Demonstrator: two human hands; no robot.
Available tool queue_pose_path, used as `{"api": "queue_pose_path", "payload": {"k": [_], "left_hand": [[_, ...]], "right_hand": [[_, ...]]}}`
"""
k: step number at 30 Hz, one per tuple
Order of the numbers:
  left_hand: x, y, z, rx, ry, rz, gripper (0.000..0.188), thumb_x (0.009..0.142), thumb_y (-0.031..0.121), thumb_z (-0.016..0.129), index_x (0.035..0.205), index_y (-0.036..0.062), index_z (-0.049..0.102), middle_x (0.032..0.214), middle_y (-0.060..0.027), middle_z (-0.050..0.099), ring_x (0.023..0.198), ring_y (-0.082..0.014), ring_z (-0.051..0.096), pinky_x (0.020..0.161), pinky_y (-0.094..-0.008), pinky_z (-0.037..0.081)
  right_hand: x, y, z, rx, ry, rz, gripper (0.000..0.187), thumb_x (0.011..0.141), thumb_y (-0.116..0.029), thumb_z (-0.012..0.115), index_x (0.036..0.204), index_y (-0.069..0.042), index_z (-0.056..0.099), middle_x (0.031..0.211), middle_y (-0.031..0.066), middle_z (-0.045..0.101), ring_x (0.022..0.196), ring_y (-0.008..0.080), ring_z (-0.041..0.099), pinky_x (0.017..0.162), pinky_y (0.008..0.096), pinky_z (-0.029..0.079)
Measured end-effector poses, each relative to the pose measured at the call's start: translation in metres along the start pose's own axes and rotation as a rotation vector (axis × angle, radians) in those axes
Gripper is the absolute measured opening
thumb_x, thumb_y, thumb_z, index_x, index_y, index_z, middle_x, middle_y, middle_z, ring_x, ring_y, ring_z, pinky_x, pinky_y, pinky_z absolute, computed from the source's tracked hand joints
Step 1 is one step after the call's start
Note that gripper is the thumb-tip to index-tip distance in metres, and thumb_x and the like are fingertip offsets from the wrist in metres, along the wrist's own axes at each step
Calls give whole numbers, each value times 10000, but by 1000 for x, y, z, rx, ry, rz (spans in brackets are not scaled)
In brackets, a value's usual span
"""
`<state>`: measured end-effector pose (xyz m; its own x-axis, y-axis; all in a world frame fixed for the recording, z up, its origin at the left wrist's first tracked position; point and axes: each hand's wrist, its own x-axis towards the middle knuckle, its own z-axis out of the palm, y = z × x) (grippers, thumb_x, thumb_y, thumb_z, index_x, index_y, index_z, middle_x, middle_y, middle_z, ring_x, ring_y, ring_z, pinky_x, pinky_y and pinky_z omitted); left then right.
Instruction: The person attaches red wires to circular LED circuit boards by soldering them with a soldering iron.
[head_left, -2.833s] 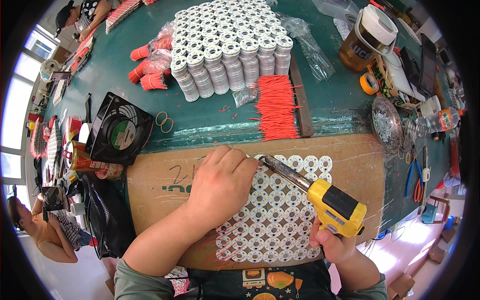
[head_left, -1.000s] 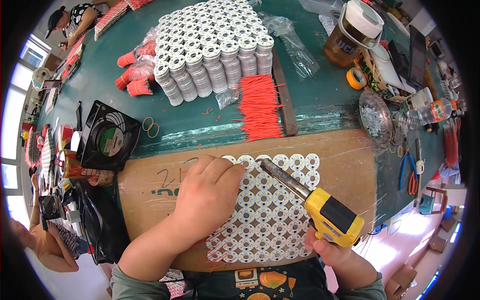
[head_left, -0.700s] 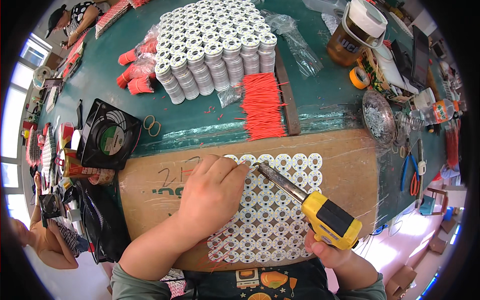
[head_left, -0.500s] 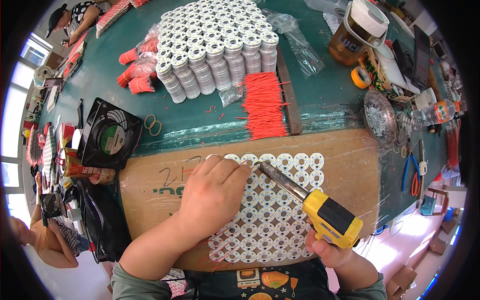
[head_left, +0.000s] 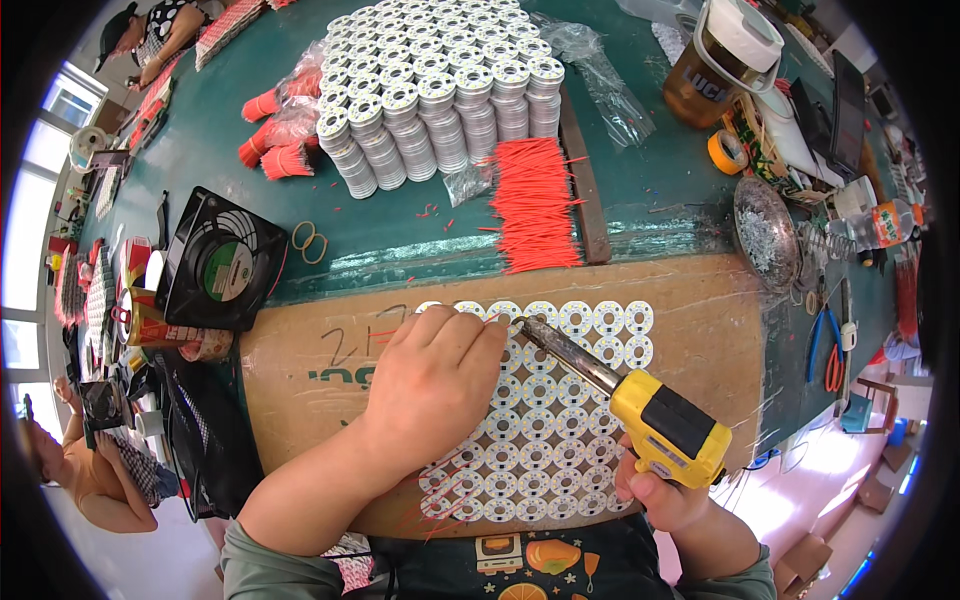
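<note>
On cardboard (head_left: 690, 330) — two hands (head_left: 435, 385), one soldering gun (head_left: 640, 410).

The person's two forearms are bare from the wrist to near the elbow. The left hand (head_left: 435, 385) and the right hand (head_left: 660, 495) wear no gloves, rings or watch. A grey-green sleeve (head_left: 265, 575) is pushed up on the left arm, its cuff bunched just below the elbow; the same cloth shows on the right arm at the lower edge. Between the arms lies the dark front of a shirt (head_left: 520, 565) with a print of orange and yellow fruit.
</note>
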<state>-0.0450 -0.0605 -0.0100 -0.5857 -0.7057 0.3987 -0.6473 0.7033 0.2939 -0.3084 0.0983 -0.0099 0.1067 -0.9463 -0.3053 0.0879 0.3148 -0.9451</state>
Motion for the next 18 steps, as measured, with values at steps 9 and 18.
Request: {"api": "queue_pose_path", "payload": {"k": [9, 18], "left_hand": [[-1, 0, -1, 4, -15, 10, 262, 764, 12, 753, 1024, 30, 723, 895, -70, 647, 828, -258, 632, 751, -375, 538], [-1, 1, -2, 26, -33, 16, 274, 764, 23, 753, 1036, 34, 720, 901, -64, 637, 833, -254, 624, 751, -373, 531]], "right_hand": [[0, 0, 1, -50, -9, -11, 528, 922, -250, 737, 1304, 51, 532, 858, 97, 620, 640, 168, 591, 584, 319, 517], [1, -3, 4, -70, -18, -4, 485, 933, -227, 705, 1296, 36, 518, 791, 79, 609, 665, 154, 590, 601, 311, 515]]}}
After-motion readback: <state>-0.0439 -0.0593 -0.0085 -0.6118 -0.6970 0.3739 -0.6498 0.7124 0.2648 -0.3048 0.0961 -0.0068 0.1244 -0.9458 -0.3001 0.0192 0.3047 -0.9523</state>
